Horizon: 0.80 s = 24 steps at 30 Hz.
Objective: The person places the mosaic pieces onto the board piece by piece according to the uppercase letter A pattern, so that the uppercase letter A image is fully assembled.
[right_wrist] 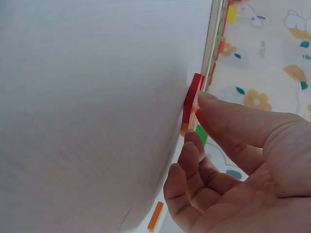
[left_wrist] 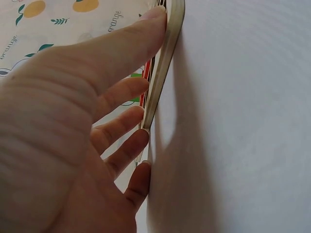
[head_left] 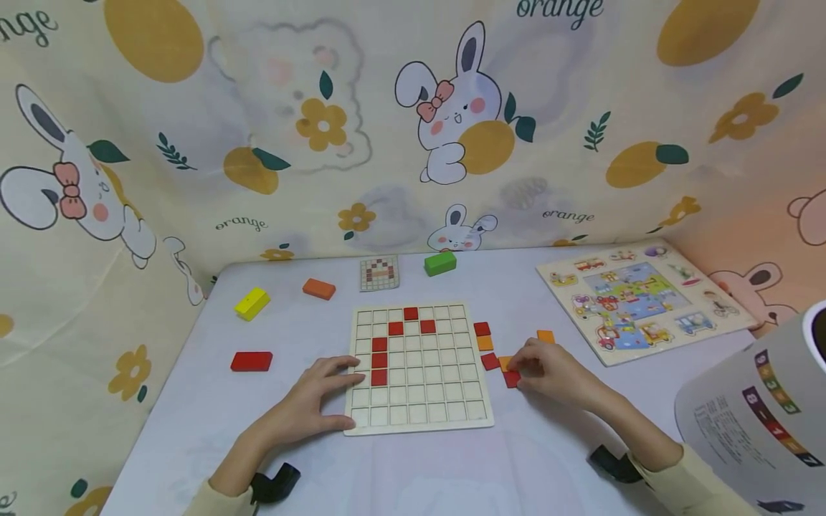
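A square wooden grid board lies on the table with several red tiles set in its upper and left cells. My left hand rests at the board's left side, fingers spread, with the thumb at the near left corner. In the left wrist view, its fingertips meet the board's edge. Right of the board lie loose red and orange tiles. My right hand is over them, thumb and forefinger pinching at a red tile; the fingers partly cover it.
A small pattern card lies behind the board. Around it are green, orange, yellow and red blocks. A picture puzzle is at the back right, a large white canister at the near right.
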### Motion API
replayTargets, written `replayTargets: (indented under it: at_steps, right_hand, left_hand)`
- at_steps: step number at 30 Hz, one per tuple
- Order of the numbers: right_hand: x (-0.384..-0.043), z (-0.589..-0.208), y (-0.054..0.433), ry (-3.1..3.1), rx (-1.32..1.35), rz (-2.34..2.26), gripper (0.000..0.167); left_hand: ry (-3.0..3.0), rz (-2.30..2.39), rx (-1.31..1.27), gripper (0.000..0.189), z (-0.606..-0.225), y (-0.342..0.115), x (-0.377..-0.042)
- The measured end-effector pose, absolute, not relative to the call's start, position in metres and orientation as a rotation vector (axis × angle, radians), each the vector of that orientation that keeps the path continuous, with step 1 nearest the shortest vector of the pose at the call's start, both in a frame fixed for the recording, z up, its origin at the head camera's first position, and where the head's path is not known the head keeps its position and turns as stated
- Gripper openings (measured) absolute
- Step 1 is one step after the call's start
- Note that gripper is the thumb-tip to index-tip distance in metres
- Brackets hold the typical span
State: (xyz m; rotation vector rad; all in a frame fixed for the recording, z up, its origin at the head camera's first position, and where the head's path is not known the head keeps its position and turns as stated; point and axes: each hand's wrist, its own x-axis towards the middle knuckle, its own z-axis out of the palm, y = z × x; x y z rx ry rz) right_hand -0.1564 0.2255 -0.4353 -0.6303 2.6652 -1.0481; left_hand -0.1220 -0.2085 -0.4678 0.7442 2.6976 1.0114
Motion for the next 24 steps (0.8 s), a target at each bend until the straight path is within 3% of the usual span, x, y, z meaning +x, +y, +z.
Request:
replayTargets:
  at_steps: [17,24]
  right_hand:
    - [-0.157,-0.437,0.228,2.565,-0.63,-1.107,0.023]
    - [-0.173,-0.433,0.214,2.504,-0.708,-1.168,0.021]
  left_hand:
    - [2.698,1.002,0.718,0.068,-0.468,-0.208,-0.121]
    - [2.706,0.999,0.738,0.068,-0.468,-0.208,-0.122]
